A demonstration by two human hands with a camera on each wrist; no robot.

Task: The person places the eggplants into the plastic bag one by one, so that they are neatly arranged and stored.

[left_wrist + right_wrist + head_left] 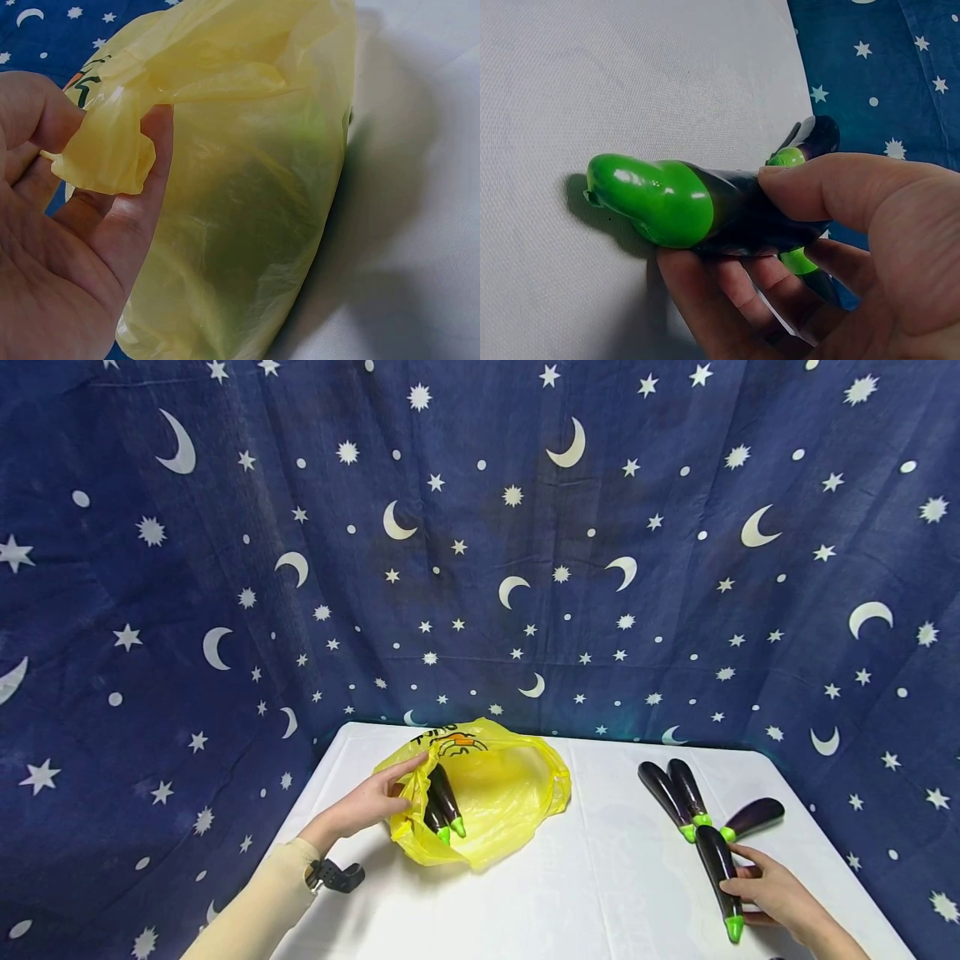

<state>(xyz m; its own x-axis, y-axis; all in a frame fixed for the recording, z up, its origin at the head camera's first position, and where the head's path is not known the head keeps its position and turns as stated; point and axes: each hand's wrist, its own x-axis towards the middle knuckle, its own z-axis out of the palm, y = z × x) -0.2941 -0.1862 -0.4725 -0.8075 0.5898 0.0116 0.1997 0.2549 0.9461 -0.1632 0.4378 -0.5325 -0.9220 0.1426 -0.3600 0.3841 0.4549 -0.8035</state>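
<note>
On the left of the table, a yellow plastic bag [510,793] lies with its mouth spread toward me. My left hand [375,797] pinches the bag's rim between thumb and fingers, as the left wrist view also shows. Inside the bag rest two dark eggplants [446,793] with green stem ends. At the right, my right hand [776,889] grips another eggplant [716,864], thumb on top and fingers underneath. Its green stem end [656,199] points toward the near table edge. Just beyond it lie three more eggplants, among them one turned to the right [757,815].
A white cloth covers the table [585,893]. Behind and along both sides hangs a dark blue curtain [480,543] with moons and stars. The left forearm wears a black wrist strap [337,877] over a pale sleeve [262,893].
</note>
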